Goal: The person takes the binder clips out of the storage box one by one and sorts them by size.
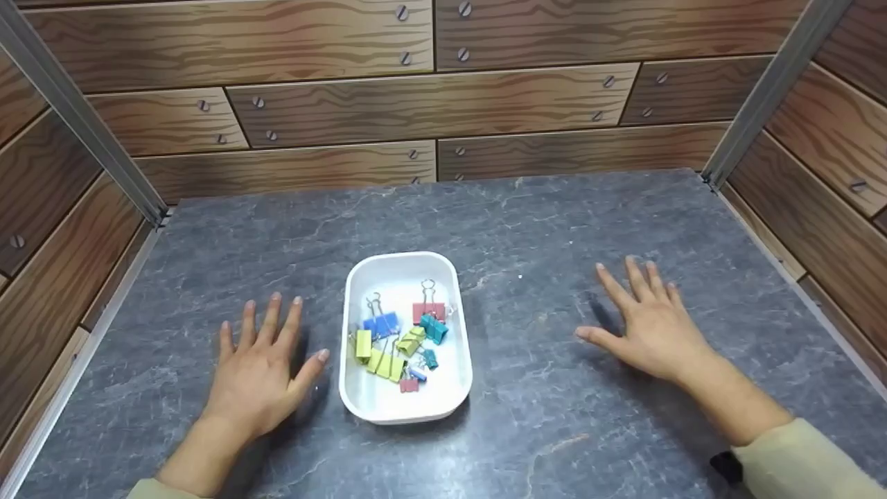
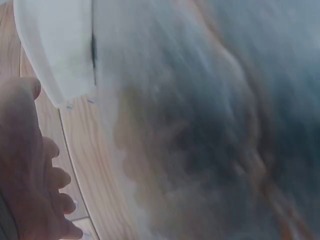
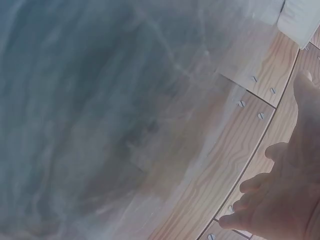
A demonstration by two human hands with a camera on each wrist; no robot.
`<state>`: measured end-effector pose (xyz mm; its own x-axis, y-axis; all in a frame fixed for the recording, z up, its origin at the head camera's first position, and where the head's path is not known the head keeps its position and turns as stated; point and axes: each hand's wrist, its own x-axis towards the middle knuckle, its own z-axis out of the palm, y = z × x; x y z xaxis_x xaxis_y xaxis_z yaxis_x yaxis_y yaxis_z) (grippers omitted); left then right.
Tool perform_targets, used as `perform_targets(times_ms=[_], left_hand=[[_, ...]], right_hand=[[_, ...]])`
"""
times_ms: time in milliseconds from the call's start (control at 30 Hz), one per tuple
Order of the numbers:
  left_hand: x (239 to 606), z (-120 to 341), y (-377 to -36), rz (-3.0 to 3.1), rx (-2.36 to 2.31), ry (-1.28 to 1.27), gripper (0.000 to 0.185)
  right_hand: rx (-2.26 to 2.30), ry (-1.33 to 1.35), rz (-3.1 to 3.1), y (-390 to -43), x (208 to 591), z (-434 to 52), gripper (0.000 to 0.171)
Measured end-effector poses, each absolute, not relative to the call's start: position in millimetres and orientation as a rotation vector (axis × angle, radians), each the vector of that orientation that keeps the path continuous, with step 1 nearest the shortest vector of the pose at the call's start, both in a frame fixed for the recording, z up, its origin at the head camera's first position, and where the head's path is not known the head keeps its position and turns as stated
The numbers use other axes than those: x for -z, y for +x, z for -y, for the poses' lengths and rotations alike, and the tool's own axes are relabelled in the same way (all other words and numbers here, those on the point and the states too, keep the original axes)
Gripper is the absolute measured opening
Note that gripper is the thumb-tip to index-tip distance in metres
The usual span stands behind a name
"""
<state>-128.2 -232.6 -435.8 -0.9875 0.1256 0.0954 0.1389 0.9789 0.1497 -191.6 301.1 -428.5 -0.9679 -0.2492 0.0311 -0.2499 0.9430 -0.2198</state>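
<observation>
A white plastic tub (image 1: 433,402) stands on the dark marbled table, left of the middle. Inside lie several binder clips in mixed sizes: a blue clip (image 1: 380,325), a large red clip (image 1: 429,312), yellow clips (image 1: 386,365), teal clips (image 1: 434,329) and a small red clip (image 1: 409,385). Left of the tub, my left hand (image 1: 253,384) is spread palm down, its thumb pointing toward the tub wall. My right hand (image 1: 651,333) is also spread palm down, well to the right of the tub. Neither hand holds anything. In the left wrist view the tub's side (image 2: 60,45) rises beyond the thumb.
Wood-patterned panels (image 1: 429,104) close off the back and both sides. Grey metal posts (image 1: 769,90) stand at the rear corners. The marbled tabletop (image 1: 527,416) stretches around the tub and under both hands.
</observation>
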Motion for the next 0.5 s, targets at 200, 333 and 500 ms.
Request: perform_targets(times_ms=[200,333,500], left_hand=[[427.8,218.3,-130.0,2.975,0.25,-0.267,0.086],[424.2,206.9,-135.0,2.951,0.311,-0.285,0.087],[423.3,191.9,-143.0,2.954,0.47,-0.29,0.086]], right_hand=[[-0.358,0.414,3.097,-193.1,420.6,-290.4,0.107],[-0.378,0.452,3.084,-197.5,409.7,-276.4,0.105],[-0.384,0.555,3.024,-206.1,395.2,-250.5,0.101]])
